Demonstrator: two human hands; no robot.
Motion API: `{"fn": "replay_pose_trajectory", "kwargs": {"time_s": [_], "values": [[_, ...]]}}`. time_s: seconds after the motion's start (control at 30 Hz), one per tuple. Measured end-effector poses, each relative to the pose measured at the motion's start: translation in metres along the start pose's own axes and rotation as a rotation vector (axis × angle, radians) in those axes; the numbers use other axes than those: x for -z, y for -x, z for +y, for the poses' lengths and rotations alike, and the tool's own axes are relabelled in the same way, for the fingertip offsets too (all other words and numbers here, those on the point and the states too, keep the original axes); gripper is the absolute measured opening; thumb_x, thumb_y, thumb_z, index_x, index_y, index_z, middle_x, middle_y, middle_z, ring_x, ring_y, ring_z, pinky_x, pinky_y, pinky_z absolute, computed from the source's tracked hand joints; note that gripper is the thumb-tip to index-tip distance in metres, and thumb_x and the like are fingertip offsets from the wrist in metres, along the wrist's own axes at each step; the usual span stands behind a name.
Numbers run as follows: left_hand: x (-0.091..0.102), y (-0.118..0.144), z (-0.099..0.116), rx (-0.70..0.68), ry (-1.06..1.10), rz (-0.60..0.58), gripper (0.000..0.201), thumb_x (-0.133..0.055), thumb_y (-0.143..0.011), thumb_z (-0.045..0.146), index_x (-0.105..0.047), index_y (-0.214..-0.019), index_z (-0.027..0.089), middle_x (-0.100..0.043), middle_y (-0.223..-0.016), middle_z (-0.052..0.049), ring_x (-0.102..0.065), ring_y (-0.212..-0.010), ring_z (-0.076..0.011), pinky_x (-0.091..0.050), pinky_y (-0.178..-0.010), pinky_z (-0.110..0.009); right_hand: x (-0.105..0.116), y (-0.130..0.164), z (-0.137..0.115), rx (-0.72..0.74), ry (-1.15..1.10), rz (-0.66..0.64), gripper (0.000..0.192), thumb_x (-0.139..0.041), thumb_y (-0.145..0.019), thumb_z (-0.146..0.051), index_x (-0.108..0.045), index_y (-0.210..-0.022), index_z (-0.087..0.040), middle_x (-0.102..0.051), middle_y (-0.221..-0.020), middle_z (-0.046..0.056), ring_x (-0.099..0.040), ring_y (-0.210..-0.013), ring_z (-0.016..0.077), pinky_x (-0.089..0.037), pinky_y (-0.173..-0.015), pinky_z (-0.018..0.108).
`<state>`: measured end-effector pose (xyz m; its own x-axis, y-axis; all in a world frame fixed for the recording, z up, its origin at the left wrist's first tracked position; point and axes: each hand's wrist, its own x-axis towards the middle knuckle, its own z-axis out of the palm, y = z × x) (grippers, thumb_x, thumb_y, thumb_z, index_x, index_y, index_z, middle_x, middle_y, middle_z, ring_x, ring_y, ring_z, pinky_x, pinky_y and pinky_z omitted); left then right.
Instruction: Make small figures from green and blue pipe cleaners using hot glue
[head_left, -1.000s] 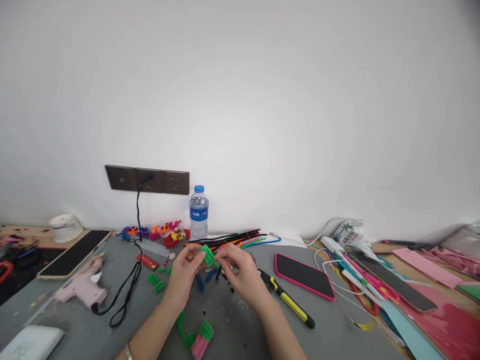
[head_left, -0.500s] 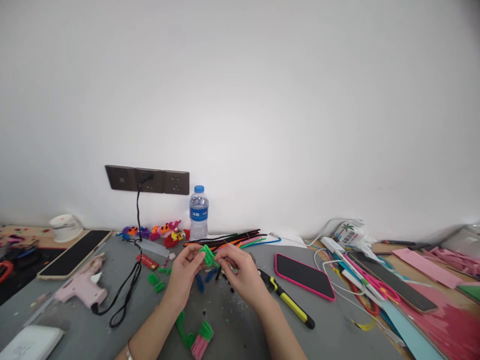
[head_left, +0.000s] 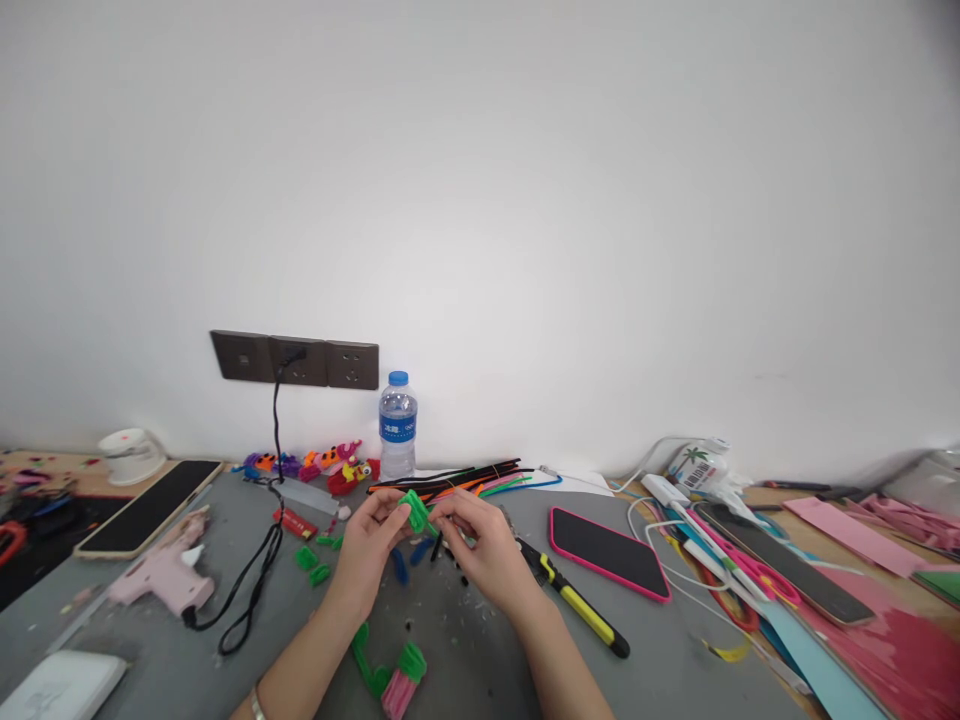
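Your left hand pinches the folded green fuzzy pipe-cleaner piece at its fingertips. Your right hand grips its free tail just to the right, so the piece runs across between both hands.

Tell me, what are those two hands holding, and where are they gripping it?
A small green folded pipe-cleaner piece. The left hand pinches its left side with the fingertips; the right hand pinches its right end. It is held above the grey table.

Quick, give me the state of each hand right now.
Left hand: closed, pinching the green pipe-cleaner piece.
Right hand: fingers closed on the same piece.
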<state>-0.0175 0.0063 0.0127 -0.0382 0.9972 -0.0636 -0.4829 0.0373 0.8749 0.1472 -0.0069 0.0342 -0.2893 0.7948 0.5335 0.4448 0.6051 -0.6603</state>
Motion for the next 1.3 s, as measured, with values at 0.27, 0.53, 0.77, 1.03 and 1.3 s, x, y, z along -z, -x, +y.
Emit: {"fn": "replay_pose_trajectory", "kwargs": {"time_s": [0.27, 0.53, 0.77, 1.03, 1.3], "values": [[-0.0016, -0.0007, 0.0002, 0.004, 0.013, 0.0, 0.038, -0.089, -0.052, 0.039, -0.07, -0.075, 0.017, -0.065, -0.067, 0.002, -0.059, -0.065, -0.0124, -0.052, -0.062, -0.022, -0.0002, 0.0001, 0.0005, 0.002, -0.001, 0.003, 0.014, -0.05, -0.092, -0.013, -0.062, -0.088, -0.02, -0.054, -0.074, 0.0, -0.047, -0.061, 0.0123, -0.034, -0.056, 0.022], [-0.0016, 0.0004, 0.001, -0.003, 0.009, 0.005, 0.037, -0.089, -0.052, 0.039, -0.069, -0.075, 0.017, -0.064, -0.067, 0.002, -0.059, -0.066, -0.0137, -0.053, -0.063, -0.024, -0.0006, 0.0004, 0.0004, 0.011, 0.007, 0.006, 0.015, -0.049, -0.093, -0.014, -0.062, -0.088, -0.019, -0.056, -0.074, 0.001, -0.049, -0.063, 0.0127, -0.036, -0.056, 0.022], [-0.002, 0.0013, 0.0024, -0.004, 0.009, -0.002, 0.034, -0.088, -0.054, 0.037, -0.069, -0.075, 0.017, -0.065, -0.069, 0.001, -0.06, -0.068, -0.0148, -0.053, -0.065, -0.025, -0.0012, 0.0004, 0.0016, 0.017, 0.01, 0.006, 0.016, -0.048, -0.094, -0.017, -0.063, -0.089, -0.02, -0.057, -0.075, 0.002, -0.049, -0.063, 0.0135, -0.036, -0.057, 0.024], [-0.0024, 0.0007, 0.0024, -0.002, 0.012, -0.002, 0.034, -0.088, -0.055, 0.037, -0.07, -0.076, 0.017, -0.065, -0.07, 0.001, -0.061, -0.07, -0.0152, -0.053, -0.066, -0.026, -0.0008, 0.0, 0.0003, 0.01, 0.006, 0.007, 0.016, -0.049, -0.094, -0.017, -0.063, -0.087, -0.02, -0.057, -0.074, 0.002, -0.05, -0.063, 0.0135, -0.036, -0.056, 0.023], [-0.0032, 0.001, 0.0028, -0.001, 0.019, 0.006, 0.035, -0.089, -0.053, 0.037, -0.07, -0.075, 0.017, -0.066, -0.07, 0.001, -0.061, -0.069, -0.0152, -0.054, -0.066, -0.026, -0.0013, 0.0001, 0.0004, 0.008, 0.025, 0.009, 0.015, -0.049, -0.092, -0.016, -0.063, -0.087, -0.02, -0.057, -0.072, 0.001, -0.049, -0.061, 0.013, -0.036, -0.056, 0.023]]}}
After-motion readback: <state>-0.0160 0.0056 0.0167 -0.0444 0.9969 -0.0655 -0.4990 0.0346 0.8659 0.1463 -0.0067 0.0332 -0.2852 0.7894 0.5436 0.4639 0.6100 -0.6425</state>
